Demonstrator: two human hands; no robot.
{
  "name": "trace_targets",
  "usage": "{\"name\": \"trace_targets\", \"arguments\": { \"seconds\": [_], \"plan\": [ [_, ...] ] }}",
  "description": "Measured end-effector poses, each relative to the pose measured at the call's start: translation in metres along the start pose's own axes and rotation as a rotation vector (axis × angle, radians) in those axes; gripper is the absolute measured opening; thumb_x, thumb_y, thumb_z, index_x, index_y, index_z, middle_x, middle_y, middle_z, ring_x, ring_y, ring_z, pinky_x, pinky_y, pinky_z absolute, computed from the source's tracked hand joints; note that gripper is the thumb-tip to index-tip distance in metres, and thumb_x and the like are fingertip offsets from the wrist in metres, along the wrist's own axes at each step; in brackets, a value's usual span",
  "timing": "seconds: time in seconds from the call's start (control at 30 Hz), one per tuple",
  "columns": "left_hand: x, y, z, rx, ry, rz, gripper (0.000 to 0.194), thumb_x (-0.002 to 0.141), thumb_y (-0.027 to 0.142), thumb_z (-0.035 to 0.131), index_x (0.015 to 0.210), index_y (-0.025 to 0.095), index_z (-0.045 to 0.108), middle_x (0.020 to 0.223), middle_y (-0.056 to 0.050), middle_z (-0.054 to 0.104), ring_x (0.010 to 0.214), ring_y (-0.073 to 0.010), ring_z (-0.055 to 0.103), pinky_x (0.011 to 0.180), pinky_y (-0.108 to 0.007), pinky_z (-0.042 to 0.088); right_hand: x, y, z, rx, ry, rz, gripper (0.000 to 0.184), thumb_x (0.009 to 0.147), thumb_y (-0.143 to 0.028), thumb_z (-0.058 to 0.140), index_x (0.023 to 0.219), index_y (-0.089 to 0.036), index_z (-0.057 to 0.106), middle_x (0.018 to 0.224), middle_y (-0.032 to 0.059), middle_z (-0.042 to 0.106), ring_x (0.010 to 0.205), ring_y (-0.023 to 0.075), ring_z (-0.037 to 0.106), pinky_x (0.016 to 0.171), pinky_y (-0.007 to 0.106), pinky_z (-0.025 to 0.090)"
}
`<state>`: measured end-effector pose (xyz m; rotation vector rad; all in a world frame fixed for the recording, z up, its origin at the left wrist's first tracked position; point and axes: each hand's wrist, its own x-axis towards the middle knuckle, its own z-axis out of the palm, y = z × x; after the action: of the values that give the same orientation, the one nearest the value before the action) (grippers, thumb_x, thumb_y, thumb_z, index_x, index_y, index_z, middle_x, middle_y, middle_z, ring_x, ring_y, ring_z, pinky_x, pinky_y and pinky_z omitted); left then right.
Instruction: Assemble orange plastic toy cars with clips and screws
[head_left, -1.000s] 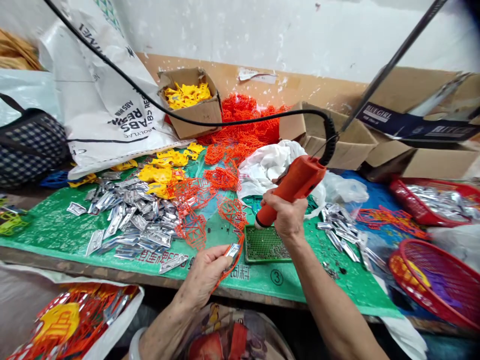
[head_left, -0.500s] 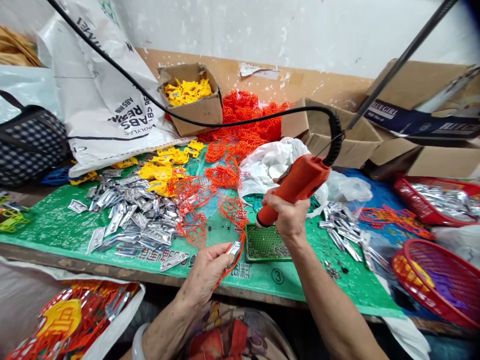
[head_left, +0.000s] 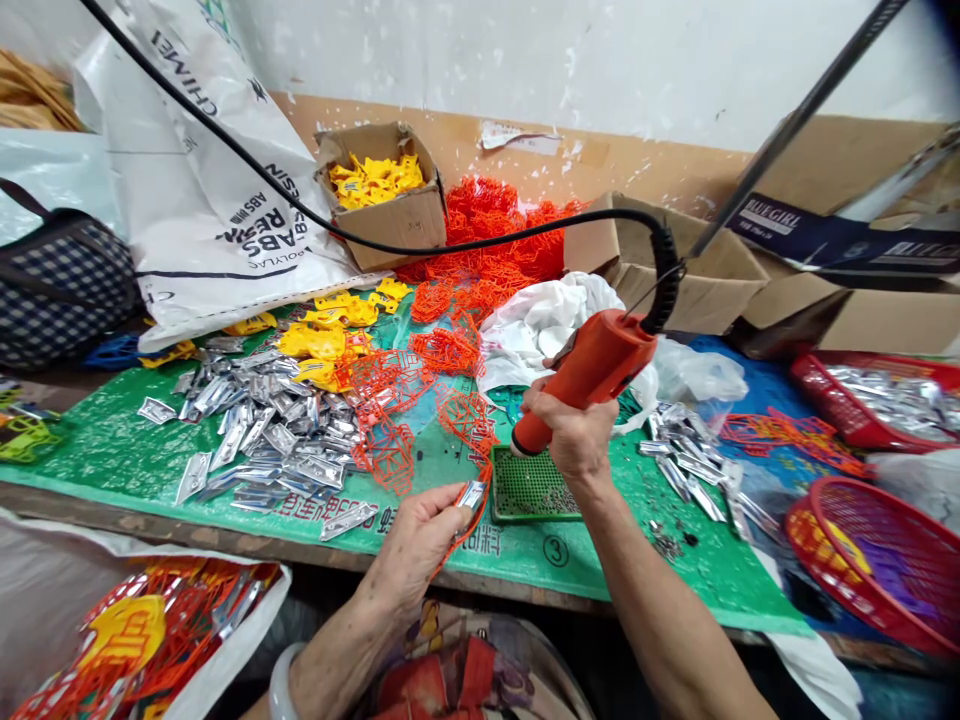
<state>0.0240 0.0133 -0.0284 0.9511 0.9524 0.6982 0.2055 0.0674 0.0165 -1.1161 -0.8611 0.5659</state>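
My right hand (head_left: 574, 432) is closed round an orange electric screwdriver (head_left: 592, 370) with a black coiled cord, its tip pointing down onto a small green screw tray (head_left: 532, 488). My left hand (head_left: 420, 535) pinches a small silver plastic piece (head_left: 470, 495) together with an orange lattice part (head_left: 465, 530), just left of the tray at the table's front edge. A heap of silver pieces (head_left: 262, 440) lies on the green mat (head_left: 112, 450) to the left.
Orange lattice parts (head_left: 487, 240) pile at the back, beside a cardboard box of yellow parts (head_left: 375, 185). White plastic bags (head_left: 540, 320), open cardboard boxes (head_left: 712, 270) and red baskets (head_left: 877, 560) crowd the right. A bag of finished pieces (head_left: 142, 640) sits lower left.
Nothing has moved apart from a slight shift of the camera; both hands keep their hold in the same places.
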Motion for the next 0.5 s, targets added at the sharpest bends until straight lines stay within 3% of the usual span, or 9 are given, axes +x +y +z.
{"name": "trace_targets", "arguments": {
  "seconds": [0.3, 0.5],
  "plan": [
    [0.003, -0.003, 0.002, -0.003, 0.011, 0.01, 0.031, 0.074, 0.034, 0.068, 0.097, 0.015, 0.079, 0.077, -0.003, 0.07, 0.077, -0.0193, 0.057, 0.071, -0.028, 0.04, 0.002, 0.004, -0.007, 0.02, -0.015, -0.039, 0.015, 0.06, -0.021, 0.074, 0.07, -0.017, 0.063, 0.063, -0.0025, 0.061, 0.052, 0.0137, 0.055, 0.055, 0.033, 0.048],
    [0.004, -0.003, 0.003, 0.019, 0.0, 0.046, 0.03, 0.076, 0.034, 0.067, 0.097, 0.016, 0.079, 0.081, -0.003, 0.072, 0.078, -0.019, 0.058, 0.072, -0.028, 0.04, 0.004, -0.015, -0.011, 0.075, -0.007, -0.079, 0.014, 0.061, -0.022, 0.076, 0.065, -0.017, 0.064, 0.064, -0.002, 0.061, 0.053, 0.0144, 0.056, 0.054, 0.033, 0.049]
  ]
}}
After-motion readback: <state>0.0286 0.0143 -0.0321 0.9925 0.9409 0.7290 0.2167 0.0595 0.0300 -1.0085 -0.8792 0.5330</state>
